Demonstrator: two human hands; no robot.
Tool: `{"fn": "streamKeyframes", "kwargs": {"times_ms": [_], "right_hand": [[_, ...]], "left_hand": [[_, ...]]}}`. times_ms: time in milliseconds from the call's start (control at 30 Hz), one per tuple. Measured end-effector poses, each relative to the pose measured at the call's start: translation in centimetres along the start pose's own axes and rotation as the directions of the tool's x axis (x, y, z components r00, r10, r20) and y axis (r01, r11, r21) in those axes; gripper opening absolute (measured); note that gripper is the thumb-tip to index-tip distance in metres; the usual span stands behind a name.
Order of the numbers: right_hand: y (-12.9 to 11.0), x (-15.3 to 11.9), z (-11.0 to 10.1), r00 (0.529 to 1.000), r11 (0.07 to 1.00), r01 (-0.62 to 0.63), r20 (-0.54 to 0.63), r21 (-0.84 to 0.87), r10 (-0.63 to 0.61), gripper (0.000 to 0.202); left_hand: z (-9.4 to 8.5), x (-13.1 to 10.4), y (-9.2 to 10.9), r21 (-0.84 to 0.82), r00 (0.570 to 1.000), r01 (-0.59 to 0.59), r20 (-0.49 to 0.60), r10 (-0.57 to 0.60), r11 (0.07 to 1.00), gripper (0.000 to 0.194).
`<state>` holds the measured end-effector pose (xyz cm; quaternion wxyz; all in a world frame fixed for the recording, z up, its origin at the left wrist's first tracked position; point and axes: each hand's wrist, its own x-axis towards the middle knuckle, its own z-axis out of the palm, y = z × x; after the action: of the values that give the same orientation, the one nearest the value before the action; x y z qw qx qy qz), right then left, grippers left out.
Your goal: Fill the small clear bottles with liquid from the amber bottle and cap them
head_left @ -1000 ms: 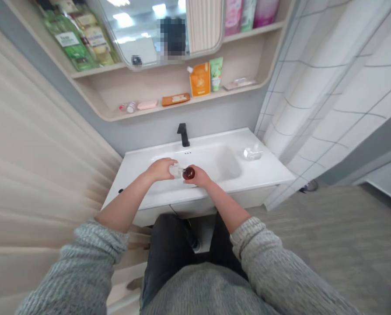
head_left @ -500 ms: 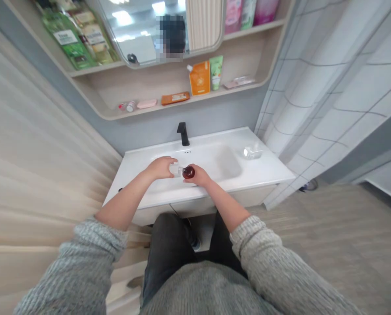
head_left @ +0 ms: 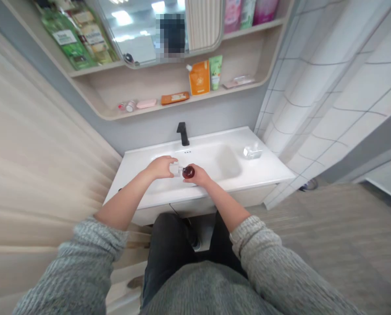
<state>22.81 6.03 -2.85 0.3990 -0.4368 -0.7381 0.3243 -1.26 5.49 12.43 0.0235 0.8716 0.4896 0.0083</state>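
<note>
Over the white sink, my left hand (head_left: 162,167) is closed around a small clear bottle (head_left: 174,169), its neck pointing right. My right hand (head_left: 199,176) grips a dark brown-red bottle (head_left: 188,172), tilted so that its narrow mouth points left. The two mouths meet or nearly meet between my hands; whether liquid passes between them is too small to tell. My fingers partly hide both bottles.
Behind my hands a black faucet (head_left: 183,134) rises from the white sink counter (head_left: 264,170). A clear container (head_left: 252,152) stands on its right side. Above, a wall shelf (head_left: 123,85) carries an orange pouch (head_left: 200,78), a green tube (head_left: 215,72) and several bottles. A curtain (head_left: 44,131) hangs at left.
</note>
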Motion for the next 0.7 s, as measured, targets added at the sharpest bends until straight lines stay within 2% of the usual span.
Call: {"fn": "streamKeyframes", "kwargs": {"times_ms": [700], "right_hand": [[-0.06,0.03,0.03,1.000,1.000,0.002,0.004,0.009,-0.002,0.072]], "left_hand": [[0.13,0.09,0.12,0.009,1.000,-0.013,-0.008,0.013,1.000,0.077]]}}
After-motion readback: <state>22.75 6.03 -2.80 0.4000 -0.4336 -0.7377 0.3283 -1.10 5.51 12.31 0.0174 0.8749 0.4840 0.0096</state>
